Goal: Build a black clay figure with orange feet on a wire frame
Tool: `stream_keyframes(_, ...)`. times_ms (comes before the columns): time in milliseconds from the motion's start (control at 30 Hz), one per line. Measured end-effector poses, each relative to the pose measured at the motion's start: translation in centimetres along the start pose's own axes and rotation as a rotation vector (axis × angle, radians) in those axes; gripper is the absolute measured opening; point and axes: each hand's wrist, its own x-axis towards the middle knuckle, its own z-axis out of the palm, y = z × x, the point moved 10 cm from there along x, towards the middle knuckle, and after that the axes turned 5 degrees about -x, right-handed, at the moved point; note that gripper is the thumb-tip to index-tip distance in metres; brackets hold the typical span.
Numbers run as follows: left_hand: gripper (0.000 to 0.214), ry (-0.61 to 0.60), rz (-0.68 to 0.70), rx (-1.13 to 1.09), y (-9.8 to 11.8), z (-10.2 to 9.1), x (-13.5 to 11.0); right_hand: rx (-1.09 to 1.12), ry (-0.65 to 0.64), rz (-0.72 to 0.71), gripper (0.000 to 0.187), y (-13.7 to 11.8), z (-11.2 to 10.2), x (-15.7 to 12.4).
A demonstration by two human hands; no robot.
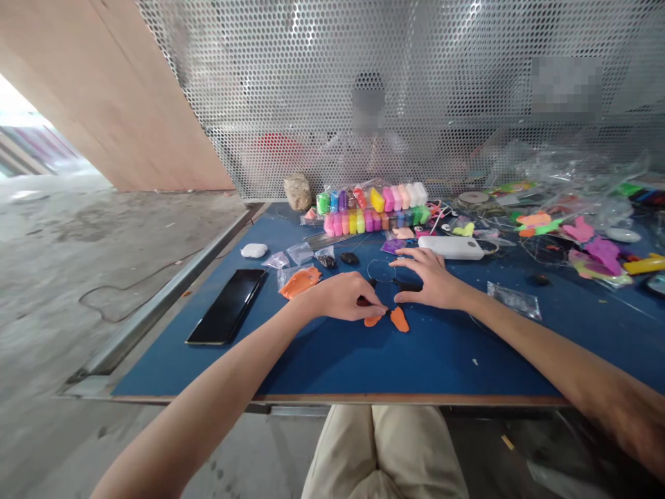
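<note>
My left hand [347, 296] is closed in a pinch low over the blue table, just above a small flat orange clay piece [372, 321]. Something small and dark shows at its fingertips, too hidden to name. A second orange clay piece [400, 319] lies just right of those fingertips. My right hand [435, 278] is open, fingers spread and thumb apart, beside a black piece [409, 285]. Between the hands, near the right fingertips, is a thin clear ring [382, 271]. A larger orange clay lump [301, 282] sits on a plastic bag behind my left wrist.
A black phone [226, 306] and a white earbud case [254, 250] lie to the left. Rows of coloured clay packs [377, 199] stand at the back, before a perforated metal screen [322, 83]. A white device [450, 247] and clay-filled bags [597, 242] are on the right.
</note>
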Motion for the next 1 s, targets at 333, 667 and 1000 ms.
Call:
stream_keyframes(333,0.026,0.005,-0.027,0.001,-0.2,0.0,-0.1,0.019,0.019,-0.011,0.072,-0.2,-0.6,0.0)
stream_keyframes(667,0.028,0.014,-0.022,-0.032,-0.2,-0.1,-0.1,0.035,-0.148,0.11,0.079,1.6,1.3,-0.2)
stream_keyframes(1000,0.027,0.018,0.0,-0.015,0.1,-0.2,0.0,-0.001,-0.066,0.06,0.064,0.8,1.0,0.0)
